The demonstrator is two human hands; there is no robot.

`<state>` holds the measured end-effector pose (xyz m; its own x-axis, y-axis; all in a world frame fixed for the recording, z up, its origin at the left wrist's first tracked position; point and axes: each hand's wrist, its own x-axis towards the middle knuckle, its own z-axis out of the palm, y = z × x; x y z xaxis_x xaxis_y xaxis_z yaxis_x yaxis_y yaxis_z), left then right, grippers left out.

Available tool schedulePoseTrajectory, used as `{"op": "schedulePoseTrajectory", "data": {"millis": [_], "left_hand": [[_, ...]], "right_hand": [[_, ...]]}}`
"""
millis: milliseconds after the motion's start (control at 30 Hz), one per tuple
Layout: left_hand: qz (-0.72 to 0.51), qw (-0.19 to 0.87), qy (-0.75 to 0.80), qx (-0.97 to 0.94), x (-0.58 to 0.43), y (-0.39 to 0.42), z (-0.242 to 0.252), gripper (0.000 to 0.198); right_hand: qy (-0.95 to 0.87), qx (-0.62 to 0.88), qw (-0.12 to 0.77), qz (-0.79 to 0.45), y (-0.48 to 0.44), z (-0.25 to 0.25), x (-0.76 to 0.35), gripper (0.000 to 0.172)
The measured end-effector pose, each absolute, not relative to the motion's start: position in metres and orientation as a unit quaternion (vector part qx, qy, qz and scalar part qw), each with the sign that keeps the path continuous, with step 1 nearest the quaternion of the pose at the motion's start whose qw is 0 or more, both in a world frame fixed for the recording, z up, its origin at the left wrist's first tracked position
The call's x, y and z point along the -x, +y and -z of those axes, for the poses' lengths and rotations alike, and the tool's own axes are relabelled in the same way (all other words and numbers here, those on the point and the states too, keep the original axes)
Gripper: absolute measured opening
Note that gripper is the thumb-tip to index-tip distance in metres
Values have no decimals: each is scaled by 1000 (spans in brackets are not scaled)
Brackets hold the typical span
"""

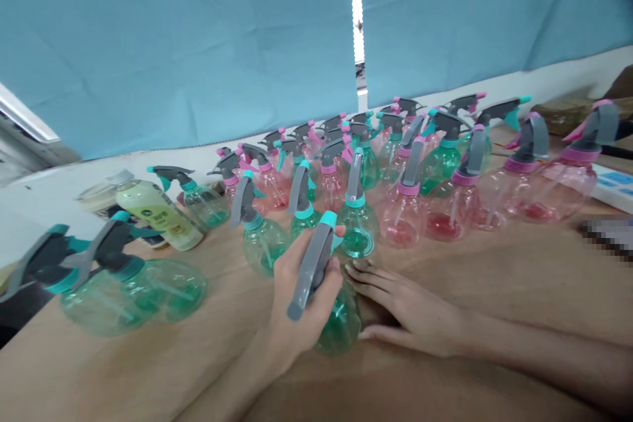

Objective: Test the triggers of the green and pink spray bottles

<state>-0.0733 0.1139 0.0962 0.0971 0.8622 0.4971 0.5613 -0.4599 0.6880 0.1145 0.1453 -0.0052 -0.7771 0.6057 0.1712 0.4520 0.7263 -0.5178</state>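
My left hand (324, 300) is wrapped around the neck of a green spray bottle (341, 326) with a grey and teal trigger head. Green shows through the bottle's clear body, which stands on the wooden table in front of me. My right hand (413, 306) lies low to the right of this bottle, its fingers stretched out and slightly apart. Its fingertips are close to the bottle's side; whether they touch it I cannot tell. Just beyond my hands stand more green spray bottles (359, 227), and pink spray bottles (448, 214) are to their right.
Two green spray bottles (163, 283) stand at the left. Behind them a pale labelled bottle (158, 211) leans beside a jar (96, 198). A blurred phone-like object (610, 234) and a white-and-blue box (613, 188) lie at the right. Blue sheeting (222, 46) hangs behind the table.
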Motion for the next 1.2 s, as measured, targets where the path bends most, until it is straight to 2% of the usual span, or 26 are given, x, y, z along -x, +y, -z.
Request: {"op": "schedulePoseTrajectory", "data": {"millis": [233, 467, 700, 900, 1033, 1200], "left_hand": [[-453, 158, 482, -733, 74, 114, -98, 26], [-429, 196, 504, -724, 76, 114, -97, 27], [-438, 177, 499, -726, 73, 116, -100, 14], [-449, 204, 485, -722, 70, 118, -99, 9], [-450, 203, 482, -724, 72, 118, -98, 11], [-442, 203, 513, -707, 70, 117, -99, 25]], "right_hand": [[-915, 290, 167, -226, 145, 6, -115, 79], [-917, 282, 176, -219, 146, 8, -115, 79], [-924, 284, 162, -197, 146, 6, -116, 80], [-926, 282, 163, -192, 145, 7, -117, 81], [-926, 279, 165, -191, 145, 8, -117, 79], [-927, 277, 166, -193, 145, 8, -117, 78]]}}
